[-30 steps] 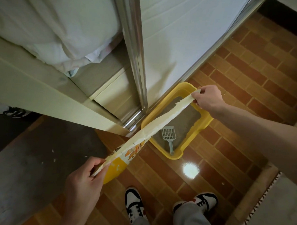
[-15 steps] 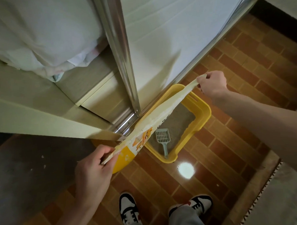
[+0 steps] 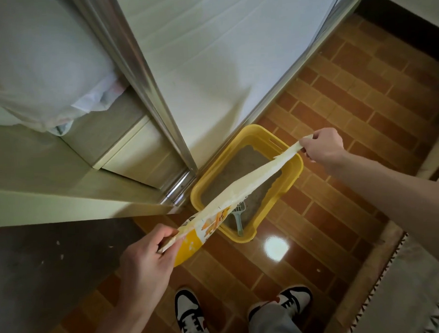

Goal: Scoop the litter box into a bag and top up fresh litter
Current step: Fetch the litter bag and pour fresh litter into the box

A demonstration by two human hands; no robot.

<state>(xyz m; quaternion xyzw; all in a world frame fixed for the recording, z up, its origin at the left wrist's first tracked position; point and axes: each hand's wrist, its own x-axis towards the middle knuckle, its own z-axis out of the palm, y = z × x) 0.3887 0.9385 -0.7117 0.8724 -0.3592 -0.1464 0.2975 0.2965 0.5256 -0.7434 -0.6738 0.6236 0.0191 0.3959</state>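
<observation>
A yellow litter box sits on the tiled floor against a white door, grey litter inside. A pale scoop lies in its near end, partly hidden. A yellow and white litter bag stands on the floor left of the box. My left hand grips the bag's top edge. My right hand pinches the end of a long white strip torn from the bag's top, stretched taut over the box.
A metal door frame and a pale cabinet stand behind the box. White cloth hangs at upper left. A dark mat lies at left, a patterned rug at right. My two shoes stand on the brick-pattern tiles.
The right hand has kept pulling the strip away to the right, tearing it further along the bag's top. The view has shifted slightly; the left hand keeps its hold on the bag.
</observation>
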